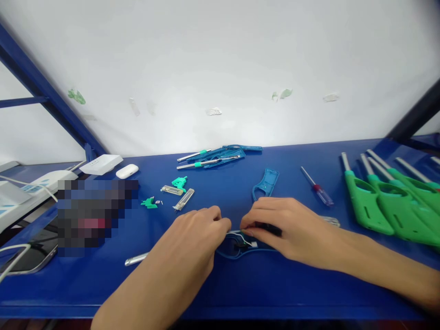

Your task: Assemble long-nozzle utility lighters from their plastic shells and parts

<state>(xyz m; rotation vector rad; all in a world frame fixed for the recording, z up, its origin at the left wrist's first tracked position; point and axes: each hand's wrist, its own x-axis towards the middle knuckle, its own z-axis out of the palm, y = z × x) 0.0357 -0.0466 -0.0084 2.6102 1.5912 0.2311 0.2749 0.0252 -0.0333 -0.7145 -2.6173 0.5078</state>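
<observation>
An opened blue utility lighter (pixel 231 255) lies on the blue shelf under both hands, with a white wire showing across its handle. The tip of a metal tube (pixel 136 259) shows left of my left forearm and seems to belong to this lighter. My left hand (pixel 197 233) is closed over the lighter's neck, its fingertips mostly hidden. My right hand (pixel 282 222) is closed in a pinch at the lighter's body; what sits between its fingertips is too small to tell. Just beyond it lies a loose blue shell half (pixel 267 183).
Green trigger parts (pixel 179 183), clear fuel tanks (pixel 184 200) and blue lighter halves with metal tubes (pixel 220 156) lie ahead. To the right are a screwdriver (pixel 319 190) and several green lighters (pixel 367 206). A phone (pixel 37 252), white case (pixel 127 171) and power strip (pixel 44 183) are left.
</observation>
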